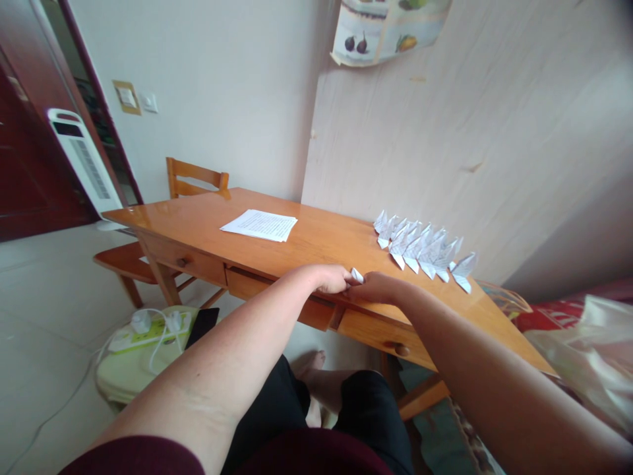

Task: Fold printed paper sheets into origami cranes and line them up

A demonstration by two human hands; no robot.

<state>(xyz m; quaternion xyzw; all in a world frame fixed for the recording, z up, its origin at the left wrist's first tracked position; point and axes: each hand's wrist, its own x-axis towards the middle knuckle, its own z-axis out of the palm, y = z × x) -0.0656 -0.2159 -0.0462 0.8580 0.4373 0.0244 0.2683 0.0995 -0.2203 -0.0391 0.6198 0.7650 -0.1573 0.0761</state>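
Note:
Both my hands rest at the near edge of a wooden desk [208,224]. My left hand [332,278] and my right hand [373,288] are closed together around a small folded piece of white paper [357,275], which sticks out between the fingertips. A row of several folded paper shapes [420,247] lies on the desk just beyond my right hand. A thin stack of printed sheets [260,225] lies further left on the desk.
A wooden chair [192,178] stands behind the desk's far end. A power strip with plugs [148,326] sits on a green stool by the floor. A white heater [84,158] leans by the door. A plastic bag [593,349] lies at right.

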